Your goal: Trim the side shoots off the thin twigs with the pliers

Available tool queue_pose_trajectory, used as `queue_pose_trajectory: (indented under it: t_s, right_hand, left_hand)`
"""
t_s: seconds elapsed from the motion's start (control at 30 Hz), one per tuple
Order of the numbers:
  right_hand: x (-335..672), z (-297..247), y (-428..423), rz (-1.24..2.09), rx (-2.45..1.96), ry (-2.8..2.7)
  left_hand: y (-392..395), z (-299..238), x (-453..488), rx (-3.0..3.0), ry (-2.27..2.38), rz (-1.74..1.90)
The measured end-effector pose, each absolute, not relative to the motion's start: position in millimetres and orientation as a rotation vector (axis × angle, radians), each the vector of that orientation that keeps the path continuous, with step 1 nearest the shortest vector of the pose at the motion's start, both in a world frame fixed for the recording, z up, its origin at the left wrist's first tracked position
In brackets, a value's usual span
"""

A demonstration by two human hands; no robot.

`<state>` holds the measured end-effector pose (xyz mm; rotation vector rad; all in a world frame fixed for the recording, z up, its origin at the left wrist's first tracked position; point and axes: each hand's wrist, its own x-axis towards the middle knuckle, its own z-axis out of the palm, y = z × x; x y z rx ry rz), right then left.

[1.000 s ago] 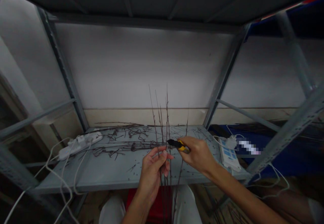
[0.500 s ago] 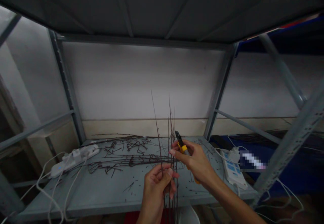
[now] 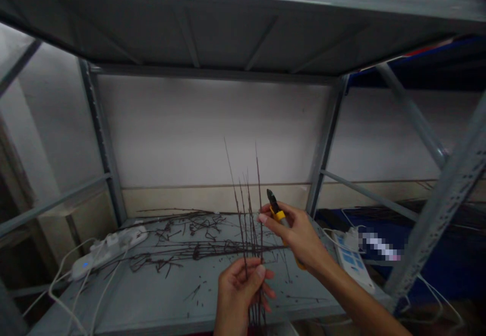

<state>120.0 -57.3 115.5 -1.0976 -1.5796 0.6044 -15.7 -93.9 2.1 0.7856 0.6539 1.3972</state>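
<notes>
Several thin dark twigs stand nearly upright in my left hand, whose fingers and thumb are closed round their lower parts. Their tips fan out against the pale wall. My right hand is closed on yellow-handled hand cutters, the black jaws pointing up and to the left. The thumb and forefinger of that hand also meet at the rightmost upright twig, which runs down to my left hand. Part of the cutters' handles is hidden in the palm.
Loose twigs and short clippings lie across the grey metal shelf. Power strips with white cables sit on the left and right. Metal posts and an upper shelf frame the space.
The rightmost twig now stands apart from the others, with my right thumb and forefinger at it. Both hands appear slightly lower in view, as the camera has tilted up a little.
</notes>
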Motion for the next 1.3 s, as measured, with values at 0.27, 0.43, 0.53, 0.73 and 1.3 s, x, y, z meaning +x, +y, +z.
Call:
queue_pose_trajectory:
  t_s: [0.27, 0.43, 0.53, 0.73, 1.3]
  right_hand:
    - [121.1, 121.7, -66.0, 0.616, -1.083, -1.569]
    - [121.9, 121.3, -68.0, 0.654, -1.088, -1.585]
    - [125.0, 121.4, -67.7, 0.628, -1.101, -1.620]
    - [145.9, 124.3, -72.9, 0.172, -1.253, -1.895]
    - [158.1, 136.7, -87.6, -1.058, -1.387, -2.267]
  left_hand:
    - [-95.8, 25.9, -19.6, 0.885, 0.588, 1.383]
    - [-80.8, 43.2, -15.3, 0.905, 0.491, 1.382]
    - [-75.0, 45.6, -8.9, 0.872, 0.497, 1.401]
    - [-73.7, 40.9, -4.1, 0.760, 0.584, 1.479]
    - [-80.0, 42.2, -7.7, 0.686, 0.631, 1.546]
